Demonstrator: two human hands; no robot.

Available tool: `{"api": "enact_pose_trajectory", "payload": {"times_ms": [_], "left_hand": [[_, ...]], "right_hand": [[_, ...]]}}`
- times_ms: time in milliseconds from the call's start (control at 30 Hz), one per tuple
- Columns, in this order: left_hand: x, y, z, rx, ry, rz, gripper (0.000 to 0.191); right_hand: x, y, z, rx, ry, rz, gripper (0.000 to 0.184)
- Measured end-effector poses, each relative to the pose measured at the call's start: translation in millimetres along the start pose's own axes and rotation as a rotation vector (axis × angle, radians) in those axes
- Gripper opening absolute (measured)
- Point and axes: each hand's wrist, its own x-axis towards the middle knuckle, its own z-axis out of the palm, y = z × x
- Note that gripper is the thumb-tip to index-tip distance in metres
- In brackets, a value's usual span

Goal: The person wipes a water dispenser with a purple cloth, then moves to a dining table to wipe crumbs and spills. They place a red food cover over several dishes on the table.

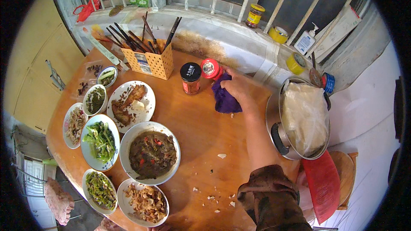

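Note:
My right hand [237, 83] grips a bunched purple cloth [224, 98] on the wooden table [202, 128]. Its fingers reach to a jar with a red lid [210, 68]; whether they touch it I cannot tell. Just left of that jar stands a glass jar with a black lid [190, 78]. Crumbs and pale food scraps [221, 156] lie scattered on the tabletop nearer to me. At the bottom edge of the picture, only a sliver of what looks like my left hand [159, 228] shows, below a plate of browned food pieces [146, 202]; its grip is hidden.
Several dishes crowd the left, including a large bowl of dark stew [152, 154] and a plate of greens [99, 142]. An orange basket of chopsticks [149, 62] stands at the back. On the right is a metal pot [273, 115] topped by a plastic-wrapped bundle [303, 117].

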Motion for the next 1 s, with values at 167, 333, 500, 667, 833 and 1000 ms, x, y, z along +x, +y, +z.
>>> {"api": "enact_pose_trajectory", "payload": {"times_ms": [167, 333, 500, 667, 833, 1000], "left_hand": [[-12.8, -2.7, 10.1, -0.005, -0.019, -0.005, 0.045], [-20.1, -4.5, 18.5, -0.020, 0.006, -0.025, 0.046], [-14.7, -5.0, 12.8, 0.005, -0.007, -0.015, 0.046], [-4.5, 0.5, 3.1, 0.017, 0.048, -0.019, 0.044], [4.2, 4.7, -5.1, -0.006, 0.030, -0.025, 0.043], [10.4, 6.8, -11.4, 0.041, 0.131, 0.015, 0.042]], "right_hand": [[-3.0, -3.5, 3.0, -0.125, 0.023, -0.014, 0.063], [-11.5, -13.4, 3.3, -0.255, 0.078, -0.107, 0.064], [-12.5, -22.7, 11.6, -0.382, 0.085, -0.091, 0.068], [-12.3, -31.6, 20.2, -0.464, 0.095, -0.059, 0.068], [-20.5, -47.0, 25.0, -0.564, 0.084, -0.108, 0.061], [-18.8, -62.6, 29.2, -0.637, 0.026, -0.102, 0.051]]}}
